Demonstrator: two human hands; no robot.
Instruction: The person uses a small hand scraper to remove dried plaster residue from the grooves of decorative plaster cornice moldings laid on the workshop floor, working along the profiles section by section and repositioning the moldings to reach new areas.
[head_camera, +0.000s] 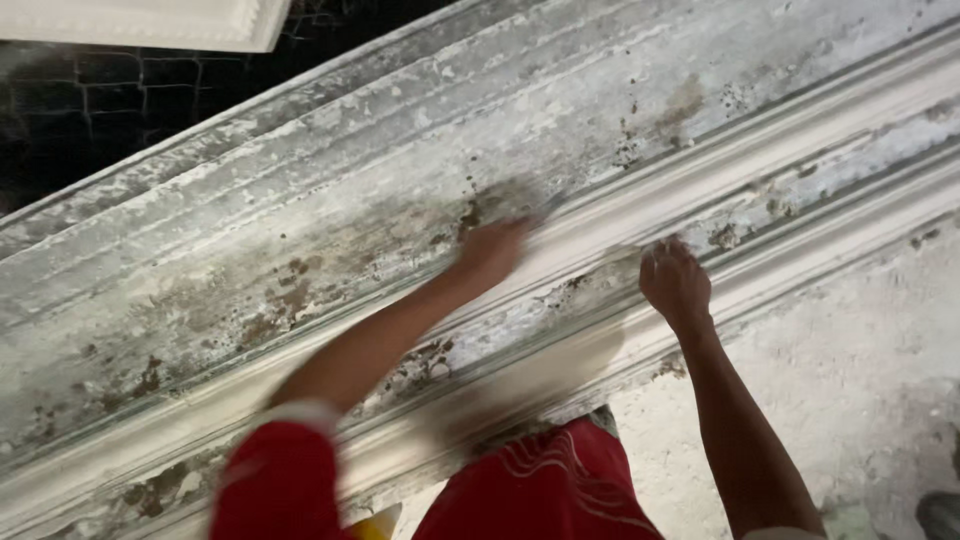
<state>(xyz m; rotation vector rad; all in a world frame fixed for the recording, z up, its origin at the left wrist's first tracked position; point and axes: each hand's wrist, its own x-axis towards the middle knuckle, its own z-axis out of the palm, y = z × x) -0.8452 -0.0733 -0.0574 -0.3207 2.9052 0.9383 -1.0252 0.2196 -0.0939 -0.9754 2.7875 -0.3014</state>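
Note:
A long plaster-coated moulding form (330, 230) with grooved profiles runs diagonally across the view, stained with brown and grey patches. My left hand (490, 250) reaches onto its middle ridge and looks blurred; a thin dark tool seems to stick out past its fingers, but I cannot tell for sure. My right hand (675, 285) is closed in a fist on a lower white ridge (800, 235) of the form, fingers curled against the plaster. Both forearms stretch up from the bottom of the view, above my red clothing (540, 490).
A white plaster panel (150, 22) lies at the top left over a dark cracked surface (90, 100). A rough, white, dusty floor (860, 350) spreads at the right. A dark rounded object (940, 515) sits at the bottom right corner.

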